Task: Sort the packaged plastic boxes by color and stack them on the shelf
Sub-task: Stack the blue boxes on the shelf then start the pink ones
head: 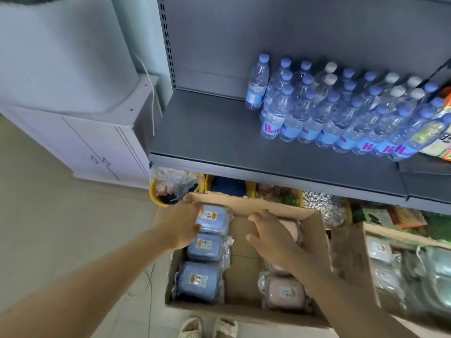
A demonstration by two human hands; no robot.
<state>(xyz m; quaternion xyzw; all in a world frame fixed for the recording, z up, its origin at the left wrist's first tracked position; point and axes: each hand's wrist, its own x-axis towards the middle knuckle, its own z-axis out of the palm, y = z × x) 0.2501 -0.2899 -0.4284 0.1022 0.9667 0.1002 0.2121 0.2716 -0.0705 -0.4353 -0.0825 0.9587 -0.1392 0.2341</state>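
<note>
- Cardboard carton (314, 230) on the floor below the shelf (210, 132), flaps up. Blue boxes (202, 247) in a column down its left side, pink boxes (284, 292) on the right; bare cardboard between the two columns.
- Each box sits in a clear film bag with a small label on the lid. My guess: light, rigid shells, but the film will be slick and will slide over the plastic. Better to grip across the short sides of the box than to pinch loose film.
- Left hand (183, 225) lies over the far blue box (213, 219) at the carton's back-left corner, fingers curled towards it; whether they have closed on it I cannot tell.
- Right hand (271, 234) hovers over the middle of the carton, fingers spread and loose, holding nothing; a pink box (296, 229) just beyond it.
- Shelf's left half is bare; water bottles (329, 111) crowd the right half, with a colourful packet (443, 132) at the far edge.
- In the way: the shelf's front lip overhangs the carton's back end, so a lift likely needs to come towards the person first. The raised carton flap (353, 262) on the right narrows the exit there.
- Yellow bins (156, 193) of goods under the shelf; a second carton (395, 264) of pale packaged boxes to the right; white cabinet (97, 147) left; slippered feet (207, 326) at the near end.
</note>
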